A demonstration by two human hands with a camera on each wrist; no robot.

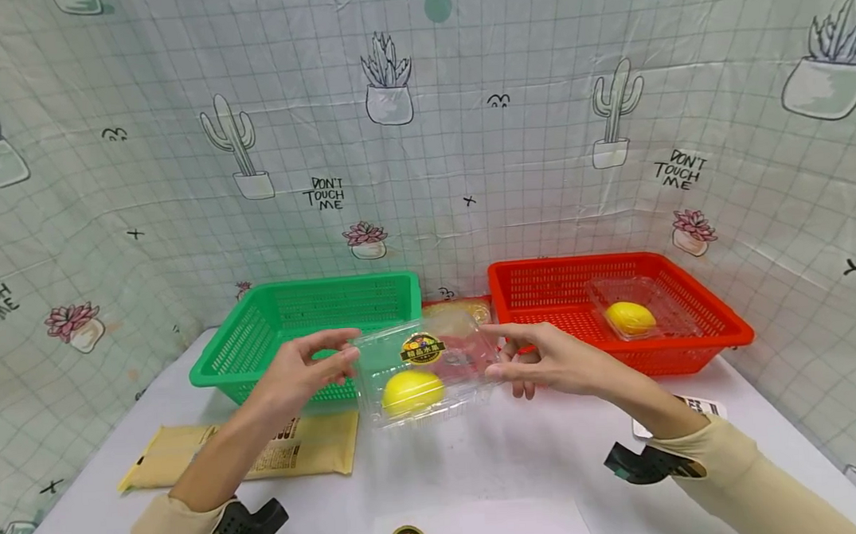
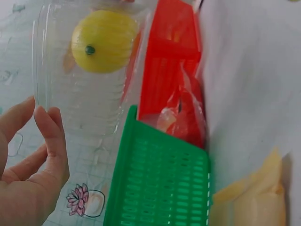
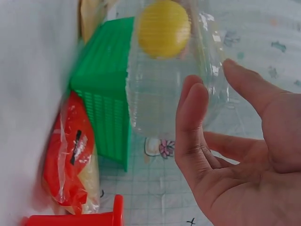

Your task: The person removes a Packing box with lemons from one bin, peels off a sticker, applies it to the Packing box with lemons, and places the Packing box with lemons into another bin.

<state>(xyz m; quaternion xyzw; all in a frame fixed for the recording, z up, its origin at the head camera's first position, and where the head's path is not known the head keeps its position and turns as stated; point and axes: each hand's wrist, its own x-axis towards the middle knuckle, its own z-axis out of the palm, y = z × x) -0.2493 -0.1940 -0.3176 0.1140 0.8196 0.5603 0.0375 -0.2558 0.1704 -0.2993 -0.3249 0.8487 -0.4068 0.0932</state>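
A clear plastic clamshell box (image 1: pixel 468 373) is held up over the table between both hands, tilted so its top faces me. A lemon (image 1: pixel 413 393) lies inside it, toward the left in the head view. On the lid sits a black and gold fruit label (image 1: pixel 422 348). My left hand (image 1: pixel 303 372) pinches the box's left end between thumb and fingers. At the right end, my right hand (image 1: pixel 550 357) pinches the edge the same way. Both wrist views show the lemon (image 2: pixel 106 41) through the plastic.
Behind the box stand a green basket (image 1: pixel 220 356) and a red basket (image 1: pixel 725 330). Another clear box (image 1: pixel 670 308) with a lemon lies in the red one. A red packet (image 3: pixel 70 160) lies between the baskets. A tan packet (image 1: pixel 321 447), a labelled white sheet (image 1: pixel 497 527) and a white card (image 1: pixel 707 406) lie nearer.
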